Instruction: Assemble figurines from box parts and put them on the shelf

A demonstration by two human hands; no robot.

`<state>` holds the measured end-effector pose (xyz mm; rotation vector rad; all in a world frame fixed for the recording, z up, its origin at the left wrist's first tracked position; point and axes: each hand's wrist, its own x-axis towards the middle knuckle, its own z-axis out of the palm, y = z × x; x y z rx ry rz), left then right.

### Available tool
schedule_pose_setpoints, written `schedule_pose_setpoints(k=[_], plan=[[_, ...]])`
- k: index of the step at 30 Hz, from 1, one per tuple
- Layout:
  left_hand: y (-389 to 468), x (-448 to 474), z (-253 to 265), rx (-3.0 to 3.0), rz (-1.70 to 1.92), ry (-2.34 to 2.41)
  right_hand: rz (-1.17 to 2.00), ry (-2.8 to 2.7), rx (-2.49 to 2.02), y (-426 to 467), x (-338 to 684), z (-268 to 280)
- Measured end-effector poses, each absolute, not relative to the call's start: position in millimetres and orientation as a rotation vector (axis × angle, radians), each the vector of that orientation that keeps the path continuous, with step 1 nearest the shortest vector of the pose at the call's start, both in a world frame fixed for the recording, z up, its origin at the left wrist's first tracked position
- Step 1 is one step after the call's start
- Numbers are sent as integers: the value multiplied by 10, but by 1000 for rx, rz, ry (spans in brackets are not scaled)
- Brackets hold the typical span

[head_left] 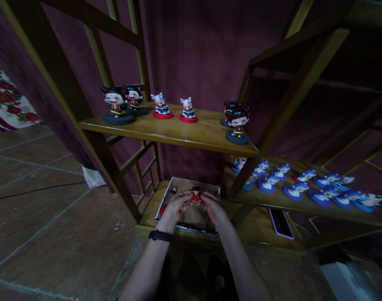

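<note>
A black band (pixel 160 236) circles the left wrist; just beyond, the left hand (pixel 179 204) and right hand (pixel 212 203) hold a small black-haired figurine (pixel 196 194) between them, one from each side. It is over an open cardboard box (pixel 164 198), where a second small figurine (pixel 174 190) lies near the far left corner. Higher up, six figures (pixel 115 104) (two on red bases, four on dark) stand on a wooden shelf (pixel 166 133), before a purple curtain (pixel 194 50).

The upper shelf (pixel 175 132) carries six figurines (pixel 187 109) (two red-based), the bottom shelf (pixel 253 230) a box (pixel 186 184) and phone (pixel 281 223).
</note>
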<state>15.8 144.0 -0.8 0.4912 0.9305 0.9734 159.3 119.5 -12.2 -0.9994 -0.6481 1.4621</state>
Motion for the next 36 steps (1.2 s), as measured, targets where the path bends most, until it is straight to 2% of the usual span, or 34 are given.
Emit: schedule_pose_setpoints(k=[11,36], plan=[[1424,192,10,450,985,934,1463,-729,-987,1149,1565,-4],[1424,236,-52,630,1039,993,1436,-658,-976,1192,1530,-97]])
